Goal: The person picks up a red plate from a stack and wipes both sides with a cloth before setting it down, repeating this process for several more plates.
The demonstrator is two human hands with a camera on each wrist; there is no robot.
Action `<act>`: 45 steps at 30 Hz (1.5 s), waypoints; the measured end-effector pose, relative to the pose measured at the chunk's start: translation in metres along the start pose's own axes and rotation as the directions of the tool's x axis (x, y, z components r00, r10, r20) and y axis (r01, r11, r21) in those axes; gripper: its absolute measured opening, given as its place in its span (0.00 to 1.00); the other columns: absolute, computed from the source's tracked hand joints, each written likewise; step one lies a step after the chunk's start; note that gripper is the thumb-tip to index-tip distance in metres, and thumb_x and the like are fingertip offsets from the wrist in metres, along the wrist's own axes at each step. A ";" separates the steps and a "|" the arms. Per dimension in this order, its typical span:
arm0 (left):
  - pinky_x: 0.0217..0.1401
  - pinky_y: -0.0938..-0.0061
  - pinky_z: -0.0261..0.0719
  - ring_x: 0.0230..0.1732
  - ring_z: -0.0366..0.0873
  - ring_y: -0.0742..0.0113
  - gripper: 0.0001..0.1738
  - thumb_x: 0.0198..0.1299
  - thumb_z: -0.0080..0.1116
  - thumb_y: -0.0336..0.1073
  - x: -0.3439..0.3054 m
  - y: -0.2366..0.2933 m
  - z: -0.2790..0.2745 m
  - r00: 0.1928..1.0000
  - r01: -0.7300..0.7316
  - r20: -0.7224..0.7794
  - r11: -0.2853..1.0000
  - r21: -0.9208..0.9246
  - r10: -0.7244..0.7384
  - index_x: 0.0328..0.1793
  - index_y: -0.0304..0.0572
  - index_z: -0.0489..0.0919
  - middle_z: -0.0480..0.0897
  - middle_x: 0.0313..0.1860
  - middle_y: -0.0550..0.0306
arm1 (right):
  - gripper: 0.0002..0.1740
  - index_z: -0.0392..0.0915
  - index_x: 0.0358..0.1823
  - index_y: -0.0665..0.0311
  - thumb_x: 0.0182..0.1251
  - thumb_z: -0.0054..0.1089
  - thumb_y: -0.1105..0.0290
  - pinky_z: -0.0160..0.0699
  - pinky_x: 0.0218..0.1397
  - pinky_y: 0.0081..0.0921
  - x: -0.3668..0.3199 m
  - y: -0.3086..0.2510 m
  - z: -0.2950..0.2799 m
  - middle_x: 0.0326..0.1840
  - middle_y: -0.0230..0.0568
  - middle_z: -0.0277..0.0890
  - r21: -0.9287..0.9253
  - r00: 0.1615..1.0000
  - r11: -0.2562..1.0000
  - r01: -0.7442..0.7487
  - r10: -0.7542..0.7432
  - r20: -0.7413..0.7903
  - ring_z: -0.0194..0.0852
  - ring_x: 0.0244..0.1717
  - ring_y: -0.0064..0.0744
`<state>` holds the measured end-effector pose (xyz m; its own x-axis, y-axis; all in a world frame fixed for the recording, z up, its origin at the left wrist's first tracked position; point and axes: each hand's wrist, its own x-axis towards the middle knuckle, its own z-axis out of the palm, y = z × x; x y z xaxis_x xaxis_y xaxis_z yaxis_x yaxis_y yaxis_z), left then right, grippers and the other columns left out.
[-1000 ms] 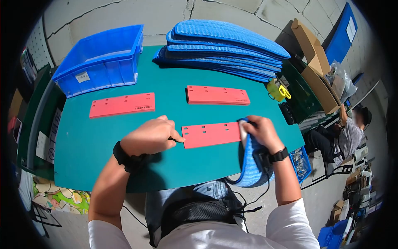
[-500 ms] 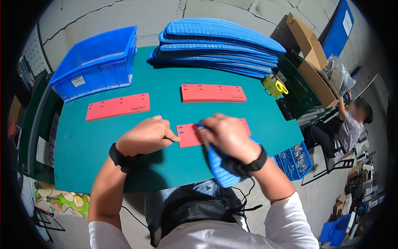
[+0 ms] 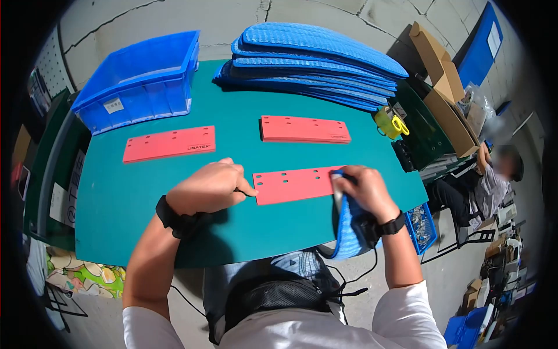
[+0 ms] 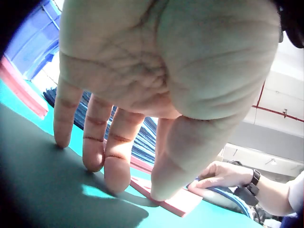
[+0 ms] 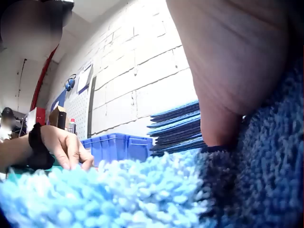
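Head view: a red near strip [image 3: 293, 185] lies flat on the green mat [image 3: 261, 232], its long axis running left to right across the person's front, with one hand at each end. The left hand [image 3: 212, 189] stands at the strip's left end. In the left wrist view its fingers [image 4: 116, 171] are fairly straight, tips pressed on the mat, and the thumb tip rests on the strip's corner, so this hand pins rather than grasps. The right hand [image 3: 363, 189] sits on the strip's right end, fingers curled round a blue cloth [image 3: 347, 230] whose loose part hangs over the mat's front edge. The right wrist view is almost filled by the cloth's pile beneath the thumb. From the cloth-bearing hand the uncovered length of the strip, with its row of small holes, extends leftward along the long axis toward the left hand. The right hand is thus the one upon the strip's face, while the left touches only its end. Farther back, a second strip [image 3: 170, 143] lies to the left and a third strip [image 3: 305, 130] to the right, both roughly parallel to the near strip and well apart from it. A blue bin [image 3: 139, 81] stands at the far left corner, and stacked blue pads [image 3: 317, 58] lie along the far edge.
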<state>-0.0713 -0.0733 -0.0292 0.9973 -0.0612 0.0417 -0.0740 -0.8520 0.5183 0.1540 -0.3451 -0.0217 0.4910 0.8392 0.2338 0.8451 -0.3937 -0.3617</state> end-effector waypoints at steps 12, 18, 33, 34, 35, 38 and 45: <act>0.48 0.63 0.75 0.39 0.74 0.51 0.17 0.51 0.57 0.31 0.003 0.002 -0.004 0.998 -0.068 -0.007 0.997 0.027 0.068 0.45 0.51 0.91 0.82 0.32 0.51 | 0.10 0.84 0.38 0.59 0.62 0.66 0.62 0.80 0.35 0.43 0.023 -0.105 0.051 0.30 0.44 0.79 -0.046 0.945 0.944 0.328 -0.328 0.002 0.81 0.33 0.48; 0.47 0.63 0.75 0.39 0.73 0.51 0.18 0.50 0.58 0.29 0.000 -0.004 0.001 0.997 -0.069 -0.021 0.998 -0.006 0.069 0.46 0.50 0.91 0.80 0.31 0.52 | 0.12 0.85 0.41 0.59 0.64 0.64 0.60 0.81 0.38 0.43 0.027 -0.082 0.046 0.32 0.46 0.80 -0.026 0.969 0.971 0.239 -0.237 0.064 0.82 0.35 0.49; 0.47 0.67 0.75 0.40 0.74 0.57 0.15 0.51 0.63 0.28 0.005 0.005 -0.003 1.000 0.000 -0.009 1.000 0.018 0.000 0.43 0.52 0.91 0.81 0.32 0.59 | 0.13 0.86 0.39 0.60 0.61 0.66 0.59 0.80 0.42 0.46 0.011 0.017 -0.009 0.34 0.50 0.82 -0.154 0.992 0.987 -0.039 0.020 -0.126 0.82 0.39 0.54; 0.47 0.67 0.75 0.39 0.75 0.58 0.14 0.51 0.64 0.28 0.005 0.007 -0.004 1.000 0.005 -0.004 1.000 0.027 -0.005 0.43 0.52 0.91 0.82 0.32 0.60 | 0.12 0.85 0.35 0.59 0.62 0.64 0.58 0.80 0.41 0.46 0.016 0.000 -0.005 0.33 0.48 0.81 -0.145 0.995 0.989 0.030 -0.043 -0.088 0.82 0.38 0.53; 0.47 0.67 0.75 0.39 0.75 0.58 0.14 0.51 0.64 0.28 0.006 0.007 -0.004 1.000 -0.001 0.002 0.999 0.034 0.001 0.43 0.52 0.91 0.82 0.32 0.60 | 0.12 0.83 0.31 0.58 0.62 0.63 0.57 0.80 0.40 0.47 0.022 -0.018 0.004 0.31 0.48 0.80 -0.144 0.993 0.985 0.093 -0.104 -0.064 0.82 0.36 0.52; 0.50 0.64 0.75 0.40 0.75 0.53 0.14 0.55 0.60 0.32 0.005 0.004 -0.003 1.000 0.005 0.007 0.998 0.058 -0.005 0.44 0.53 0.91 0.82 0.32 0.55 | 0.09 0.83 0.34 0.59 0.60 0.65 0.62 0.80 0.38 0.44 0.034 -0.063 0.029 0.30 0.47 0.79 -0.044 0.968 0.967 0.250 -0.251 -0.008 0.81 0.35 0.51; 0.50 0.64 0.76 0.41 0.74 0.53 0.15 0.55 0.61 0.32 0.002 0.001 -0.003 1.000 0.010 0.011 0.999 0.039 -0.010 0.47 0.56 0.91 0.81 0.32 0.56 | 0.15 0.85 0.37 0.58 0.64 0.61 0.54 0.81 0.41 0.48 0.044 -0.043 0.034 0.33 0.48 0.83 -0.029 0.986 0.986 0.167 -0.166 0.020 0.83 0.39 0.52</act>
<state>-0.0691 -0.0731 -0.0262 0.9980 -0.0579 0.0273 -0.0638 -0.8722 0.4850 0.1322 -0.2786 -0.0267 0.3393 0.9002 0.2728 0.9210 -0.2589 -0.2910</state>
